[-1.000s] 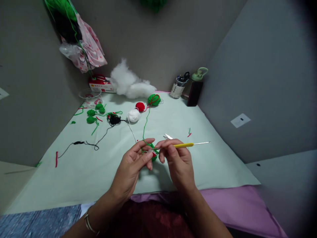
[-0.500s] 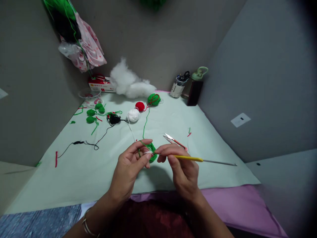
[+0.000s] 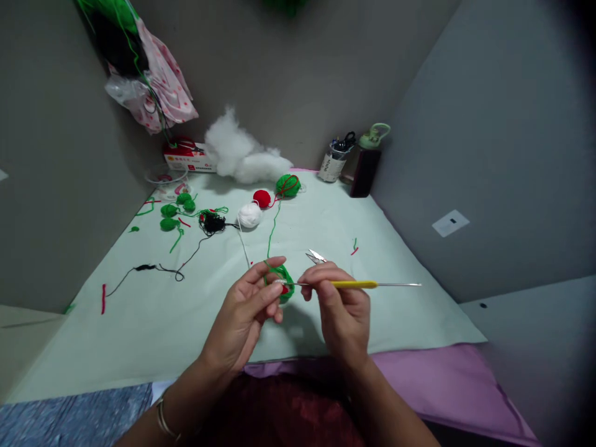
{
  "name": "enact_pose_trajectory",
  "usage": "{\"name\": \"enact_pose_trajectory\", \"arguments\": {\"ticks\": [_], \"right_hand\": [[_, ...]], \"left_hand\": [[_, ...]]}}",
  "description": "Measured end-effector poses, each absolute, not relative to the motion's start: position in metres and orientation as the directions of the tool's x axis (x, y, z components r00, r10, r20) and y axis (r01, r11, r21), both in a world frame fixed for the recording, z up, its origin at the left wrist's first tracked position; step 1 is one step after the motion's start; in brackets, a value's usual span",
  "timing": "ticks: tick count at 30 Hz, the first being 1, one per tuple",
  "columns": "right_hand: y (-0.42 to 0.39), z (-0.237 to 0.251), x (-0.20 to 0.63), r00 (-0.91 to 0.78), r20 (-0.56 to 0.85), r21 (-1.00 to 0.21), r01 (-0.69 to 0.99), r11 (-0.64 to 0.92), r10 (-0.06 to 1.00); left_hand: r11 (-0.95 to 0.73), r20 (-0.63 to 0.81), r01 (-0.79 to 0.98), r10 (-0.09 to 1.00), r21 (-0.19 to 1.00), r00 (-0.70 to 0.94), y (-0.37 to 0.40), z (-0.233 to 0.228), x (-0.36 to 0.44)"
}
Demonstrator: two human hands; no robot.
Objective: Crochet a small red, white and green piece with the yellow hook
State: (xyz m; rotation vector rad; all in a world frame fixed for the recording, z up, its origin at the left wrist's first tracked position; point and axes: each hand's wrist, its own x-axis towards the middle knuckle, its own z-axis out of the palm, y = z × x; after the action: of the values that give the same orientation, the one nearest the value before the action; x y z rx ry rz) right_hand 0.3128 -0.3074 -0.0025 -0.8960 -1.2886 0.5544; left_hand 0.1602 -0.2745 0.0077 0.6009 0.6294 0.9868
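Note:
Between the thumb and fingers of my left hand (image 3: 249, 304) is a small crochet piece (image 3: 285, 288) in green, white and red. Green yarn runs over the raised index finger of that hand. My right hand (image 3: 339, 304) grips a crochet hook (image 3: 356, 285) by its yellow handle, with the fingers closed round it. The hook's thin metal tip points left and meets the piece by my left thumb; whether a loop sits on it is too small to tell. Behind my right hand lies a pair of thread snips (image 3: 317, 255), mostly hidden by the fingers.
White stuffing (image 3: 242, 152) is heaped at the back. Ahead lie a white yarn ball (image 3: 250, 215), a red yarn ball (image 3: 261, 198) and a green yarn ball (image 3: 288, 185). Small green pieces (image 3: 169, 224) and black yarn (image 3: 213, 223) are at left. A pen cup (image 3: 332, 166) and bottle (image 3: 366, 167) stand back right.
The crochet hook has swung closer to level, its right end rising and shifting left. My right hand now covers more of the snips. My left hand still holds the crochet piece.

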Motion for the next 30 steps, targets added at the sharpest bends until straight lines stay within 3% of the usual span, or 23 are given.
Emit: {"name": "enact_pose_trajectory", "arguments": {"ticks": [2, 5, 8, 10, 13, 16, 20, 26, 30], "right_hand": [[-0.306, -0.004, 0.31, 0.21, 0.572, -0.82, 0.116, 0.561, 0.793], [-0.308, -0.007, 0.308, 0.173, 0.632, -0.768, 0.271, 0.581, 0.755], [-0.311, -0.008, 0.31, 0.015, 0.745, -0.573, 0.526, 0.628, 0.667], [-0.313, -0.007, 0.312, -0.03, 0.783, -0.486, 0.594, 0.641, 0.621], [-0.312, -0.005, 0.313, 0.162, 0.708, -0.673, 0.452, 0.586, 0.688], [-0.31, -0.002, 0.311, 0.272, 0.539, -0.842, 0.18, 0.508, 0.797], [-0.306, -0.004, 0.309, 0.228, 0.465, -0.884, 0.063, 0.464, 0.855], [-0.303, -0.012, 0.315, 0.227, 0.336, -0.919, -0.135, 0.371, 0.914], [-0.307, -0.009, 0.318, 0.195, 0.377, -0.912, -0.094, 0.4, 0.905]], "left_hand": [[0.377, -0.167, -0.529, 0.9, 0.76, 0.402, -0.277, 0.007, 0.164], [0.309, -0.125, -0.501, 0.922, 0.809, 0.367, -0.28, 0.006, 0.169], [0.346, -0.167, -0.532, 0.919, 0.773, 0.357, -0.278, 0.004, 0.169], [0.462, -0.239, -0.552, 0.871, 0.695, 0.428, -0.275, 0.002, 0.166], [0.557, -0.303, -0.57, 0.822, 0.603, 0.483, -0.271, 0.001, 0.161], [0.489, -0.28, -0.584, 0.866, 0.648, 0.415, -0.272, 0.003, 0.16], [0.394, -0.206, -0.515, 0.9, 0.762, 0.385, -0.278, 0.007, 0.164], [0.362, -0.185, -0.472, 0.907, 0.804, 0.379, -0.28, 0.008, 0.163], [0.331, -0.176, -0.445, 0.919, 0.832, 0.354, -0.281, 0.006, 0.161]]}}
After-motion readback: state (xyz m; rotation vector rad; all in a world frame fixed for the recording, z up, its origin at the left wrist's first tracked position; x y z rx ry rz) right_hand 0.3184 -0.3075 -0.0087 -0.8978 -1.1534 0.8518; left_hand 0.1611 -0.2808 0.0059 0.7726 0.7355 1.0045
